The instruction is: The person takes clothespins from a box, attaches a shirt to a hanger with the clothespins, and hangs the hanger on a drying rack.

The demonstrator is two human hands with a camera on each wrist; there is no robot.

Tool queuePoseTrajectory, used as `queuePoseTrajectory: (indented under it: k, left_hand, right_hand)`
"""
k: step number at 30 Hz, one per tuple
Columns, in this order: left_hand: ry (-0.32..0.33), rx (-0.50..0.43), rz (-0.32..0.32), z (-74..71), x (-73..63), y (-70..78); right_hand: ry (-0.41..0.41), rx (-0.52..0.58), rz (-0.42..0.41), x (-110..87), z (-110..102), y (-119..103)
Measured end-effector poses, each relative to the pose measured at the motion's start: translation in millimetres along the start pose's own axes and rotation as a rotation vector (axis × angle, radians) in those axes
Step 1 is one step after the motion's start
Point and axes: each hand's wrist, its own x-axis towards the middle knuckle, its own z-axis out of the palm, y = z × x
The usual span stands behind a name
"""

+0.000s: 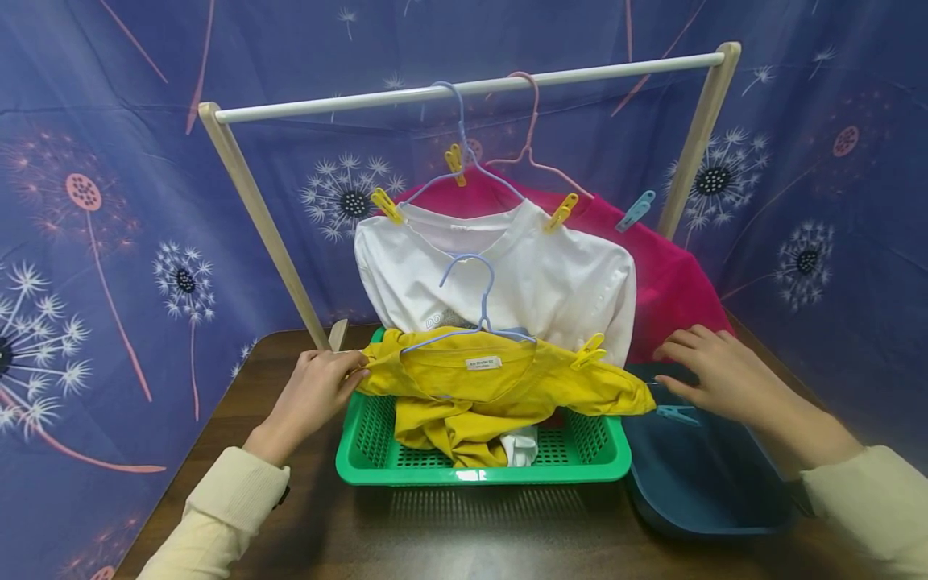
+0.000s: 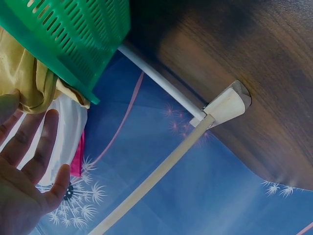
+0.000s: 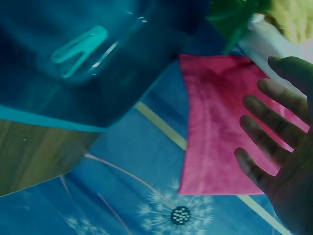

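Observation:
A yellow shirt point(image 1: 464, 362) on a blue hanger point(image 1: 484, 306) lies across the green basket point(image 1: 482, 475), with a yellow clothespin point(image 1: 590, 350) on its right shoulder. My left hand point(image 1: 319, 391) pinches the shirt's left sleeve between thumb and index finger; in the left wrist view the other fingers of this hand point(image 2: 34, 166) are spread. My right hand point(image 1: 714, 370) hovers over the dark blue bin point(image 1: 718, 483), fingers apart and holding nothing. Inside that bin lies a light blue clothespin point(image 3: 80, 51).
Behind, a white shirt point(image 1: 500, 274) and a magenta garment point(image 1: 667, 282) hang by hangers from the rack's white bar point(image 1: 348, 102), with several clothespins on them. Wooden legs point(image 1: 261, 217) hold the bar. A patterned blue cloth surrounds the brown table point(image 1: 304, 515).

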Motion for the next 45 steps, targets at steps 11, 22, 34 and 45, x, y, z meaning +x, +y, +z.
queuePoseTrajectory:
  k: [11,22,34,45]
  left_hand:
    - [0.003,0.013,0.002,-0.1,-0.8,-0.1]
    - [0.005,-0.011,0.006,0.5,-1.8,-1.2]
    - [0.004,-0.013,0.003,0.2,-1.8,-1.8]
    - [0.0,-0.013,0.001,0.0,-2.4,-2.0]
  right_hand:
    - [-0.207,-0.046,0.045,-14.4,15.8,9.0]
    - [-0.339,-0.101,0.09,-22.9,31.7,16.0]
    - [-0.457,-0.146,0.137,-29.6,42.6,20.4]
    - [-0.459,-0.152,0.104,-35.5,51.1,26.2]
